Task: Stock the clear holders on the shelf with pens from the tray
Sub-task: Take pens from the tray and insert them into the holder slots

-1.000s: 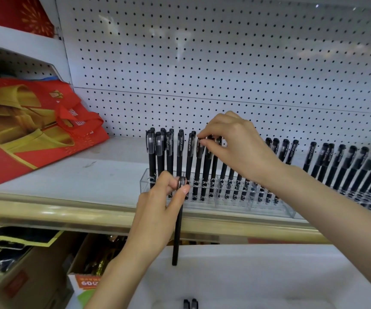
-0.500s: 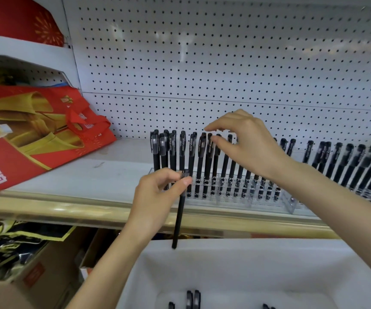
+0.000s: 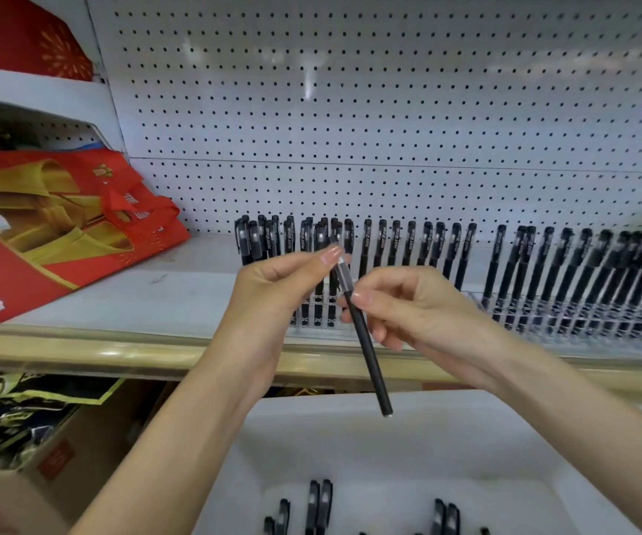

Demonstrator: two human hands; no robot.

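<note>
One second ago the right hand [image 3: 427,307] works among the standing pens [image 3: 396,245] in the left clear holder [image 3: 317,324], while the left hand [image 3: 273,291] alone hangs a black pen [image 3: 367,349] vertically in front of that holder. The right hand is now withdrawn from the holder and joined to the pen, and the pen is tilted instead of vertical. Judgement: the standing row is finished with for the moment, and the pen is being passed or re-gripped for insertion; it is not yet stocked. Left hand state: fingertips pinched on the cap end of the pen, in front of the holder's left portion. Right hand state: thumb and fingers pinched on the barrel just below the cap, remaining fingers loosely curled, in front of the holder's right portion. The pen lies between the two hands, touching both. Its cap end is level with the holder's standing pens. Its tip points down and to the right, below the holder and above the white tray [image 3: 446,449]. The tray sits below and in front of the holder and contains more loose pens [image 3: 319,503]. The pen touches neither the holder nor the tray. A second clear holder [image 3: 582,326], filled with pens, stands just to the right of the left holder.
</note>
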